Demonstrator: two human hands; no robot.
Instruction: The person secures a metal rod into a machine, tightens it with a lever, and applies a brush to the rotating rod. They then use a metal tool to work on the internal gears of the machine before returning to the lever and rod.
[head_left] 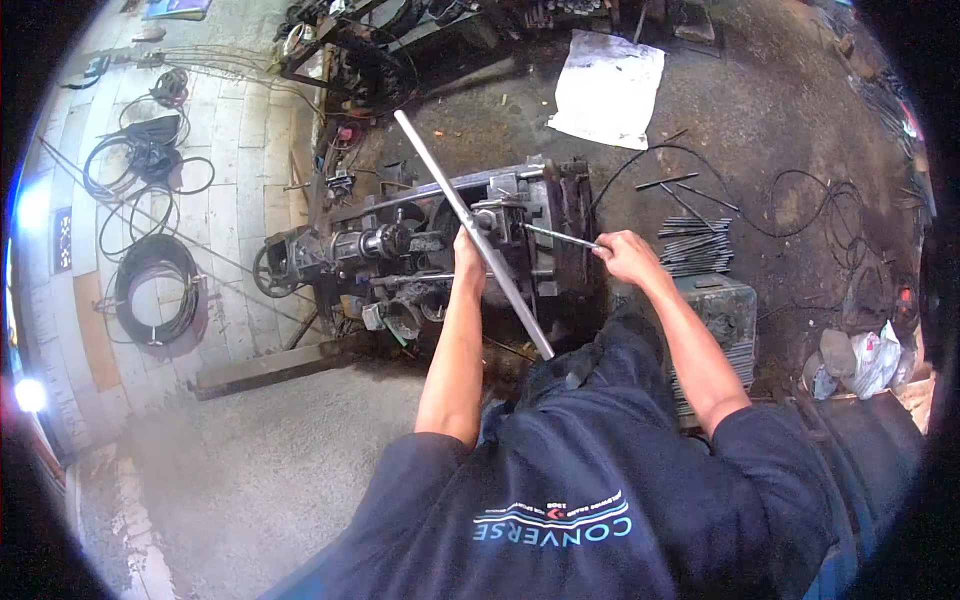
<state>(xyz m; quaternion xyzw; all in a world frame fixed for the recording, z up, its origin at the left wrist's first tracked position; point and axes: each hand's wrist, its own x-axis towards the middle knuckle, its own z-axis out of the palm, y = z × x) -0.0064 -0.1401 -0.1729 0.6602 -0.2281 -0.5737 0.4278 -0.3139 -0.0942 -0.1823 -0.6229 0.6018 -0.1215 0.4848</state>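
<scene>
My right hand (628, 258) is closed around the near end of a thin metal rod (560, 237). The rod's far end reaches into the middle of a greasy machine (430, 240) on the floor. A long, pale metal bar (508, 283) slants across the top of the machine. Right up against the left side of this bar is my left hand (468, 258). Its fingers are hidden behind the bar and the machine parts, so their grip does not show. A handwheel (272, 272) sticks out at the machine's left end.
To the right lie a stack of dark rods (694, 240) and a grey metal box (722, 310). A white sheet (608, 88) is on the floor ahead. Coiled cable (157, 290) lies on the left tiles, near a long beam (265, 370).
</scene>
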